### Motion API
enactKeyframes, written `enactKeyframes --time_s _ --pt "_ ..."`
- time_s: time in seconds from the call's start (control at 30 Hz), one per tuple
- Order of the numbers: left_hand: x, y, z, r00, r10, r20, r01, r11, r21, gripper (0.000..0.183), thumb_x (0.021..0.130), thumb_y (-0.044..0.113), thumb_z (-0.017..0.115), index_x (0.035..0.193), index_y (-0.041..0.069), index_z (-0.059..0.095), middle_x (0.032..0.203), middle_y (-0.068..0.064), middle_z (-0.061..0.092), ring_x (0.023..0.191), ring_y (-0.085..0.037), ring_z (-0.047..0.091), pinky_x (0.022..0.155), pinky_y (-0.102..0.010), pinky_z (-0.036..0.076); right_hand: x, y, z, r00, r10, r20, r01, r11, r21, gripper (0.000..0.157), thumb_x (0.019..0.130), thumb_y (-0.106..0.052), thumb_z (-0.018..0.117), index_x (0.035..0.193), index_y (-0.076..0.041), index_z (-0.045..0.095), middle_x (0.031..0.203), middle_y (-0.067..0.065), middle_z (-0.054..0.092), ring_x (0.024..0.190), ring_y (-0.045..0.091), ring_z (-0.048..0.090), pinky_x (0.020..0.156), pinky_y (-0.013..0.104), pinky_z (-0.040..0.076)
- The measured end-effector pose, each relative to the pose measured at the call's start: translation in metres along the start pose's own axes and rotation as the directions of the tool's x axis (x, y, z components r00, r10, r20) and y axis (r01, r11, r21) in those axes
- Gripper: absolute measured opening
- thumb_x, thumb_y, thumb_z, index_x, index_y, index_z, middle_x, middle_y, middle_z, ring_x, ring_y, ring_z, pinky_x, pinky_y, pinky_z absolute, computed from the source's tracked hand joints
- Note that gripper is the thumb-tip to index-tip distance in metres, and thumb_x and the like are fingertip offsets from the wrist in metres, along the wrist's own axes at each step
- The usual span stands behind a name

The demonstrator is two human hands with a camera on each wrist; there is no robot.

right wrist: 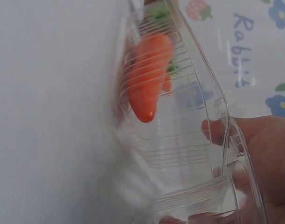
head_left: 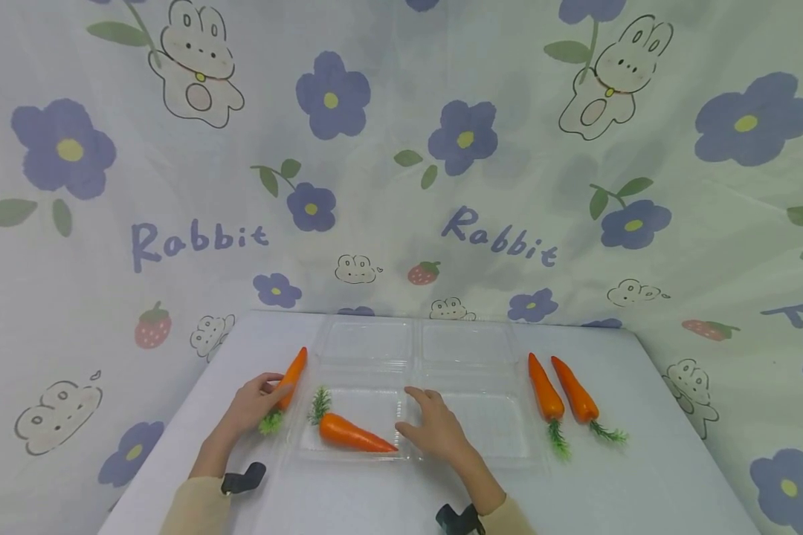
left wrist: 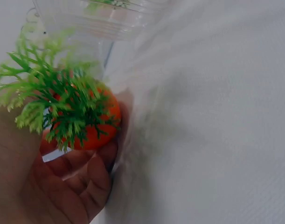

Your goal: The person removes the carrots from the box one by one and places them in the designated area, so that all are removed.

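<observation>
My left hand (head_left: 246,407) grips an orange carrot (head_left: 296,371) with its green leafy top (head_left: 271,422) pointing toward me, at the table's left. In the left wrist view the fingers (left wrist: 98,179) curl round the carrot (left wrist: 113,114). A second carrot (head_left: 351,433) lies in the left front compartment of the clear plastic container (head_left: 485,394), its tip pointing right. Over the middle divide hovers my right hand (head_left: 435,429), fingers spread and holding nothing. The right wrist view has its thumb (right wrist: 217,130) at the container's rim (right wrist: 219,93); whether they touch I cannot tell.
Two more carrots (head_left: 545,394) (head_left: 575,394) lie on the white table (head_left: 649,461) right of the container, leafy ends toward me. Clear lid-like sections (head_left: 468,343) extend behind the front compartments. A patterned cloth (head_left: 388,186) hangs behind the table.
</observation>
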State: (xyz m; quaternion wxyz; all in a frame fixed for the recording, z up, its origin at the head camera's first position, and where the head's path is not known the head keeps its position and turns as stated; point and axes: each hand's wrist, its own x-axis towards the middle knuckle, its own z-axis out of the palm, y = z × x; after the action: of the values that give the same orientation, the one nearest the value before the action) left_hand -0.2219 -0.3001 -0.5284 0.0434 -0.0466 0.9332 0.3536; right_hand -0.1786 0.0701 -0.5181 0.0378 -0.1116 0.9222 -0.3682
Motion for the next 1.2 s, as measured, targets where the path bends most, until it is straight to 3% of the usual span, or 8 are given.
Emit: enactKeyframes --time_s 0.37,0.63,0.9,1.2 --pt "-0.0025 -0.0032 -0.0004 0.999 0.011 -0.034 -0.009 0.999 0.048 0.075 0.091 0.058 0.057 0.131 -0.006 0.051 0.101 -0.017 0.061 0.086 -0.027 0.057 0.076 -0.045 0.049 -0.0001 0.0033 0.0012 1.0 -0.014 0.008 0.014 1.0 -0.005 0.064 0.084 -0.034 0.075 0.14 -0.016 0.05 0.136 0.023 0.047 0.115 0.041 0.055 0.087 0.058 0.049" --pt "-0.0027 -0.006 -0.0015 1.0 -0.003 -0.02 0.003 1.0 0.015 0.072 0.092 0.057 0.057 0.131 -0.004 0.052 0.099 -0.014 0.061 0.084 -0.024 0.057 0.069 -0.036 0.047 -0.0012 0.0008 0.0007 1.0 -0.012 0.009 0.012 1.0 -0.001 0.063 0.084 -0.033 0.075 0.139 -0.015 0.051 0.136 0.023 0.046 0.115 0.042 0.054 0.087 0.059 0.049" --pt "-0.0036 -0.0057 -0.0045 1.0 0.012 -0.015 -0.012 1.0 0.017 0.071 0.092 0.054 0.059 0.131 -0.004 0.052 0.102 -0.014 0.062 0.089 -0.026 0.058 0.078 -0.044 0.048 -0.0009 0.0009 0.0001 1.0 -0.008 0.012 0.008 1.0 0.003 0.063 0.084 -0.034 0.074 0.139 -0.015 0.051 0.137 0.023 0.046 0.115 0.042 0.054 0.086 0.06 0.049" --pt "-0.0045 -0.0078 -0.0052 1.0 0.022 -0.004 -0.022 1.0 0.007 0.073 0.091 0.056 0.058 0.132 -0.004 0.051 0.105 -0.017 0.061 0.092 -0.028 0.058 0.076 -0.044 0.05 -0.0008 -0.0016 -0.0012 1.0 -0.018 0.004 0.018 1.0 0.004 0.063 0.084 -0.033 0.074 0.14 -0.015 0.051 0.136 0.023 0.047 0.115 0.042 0.054 0.087 0.059 0.049"
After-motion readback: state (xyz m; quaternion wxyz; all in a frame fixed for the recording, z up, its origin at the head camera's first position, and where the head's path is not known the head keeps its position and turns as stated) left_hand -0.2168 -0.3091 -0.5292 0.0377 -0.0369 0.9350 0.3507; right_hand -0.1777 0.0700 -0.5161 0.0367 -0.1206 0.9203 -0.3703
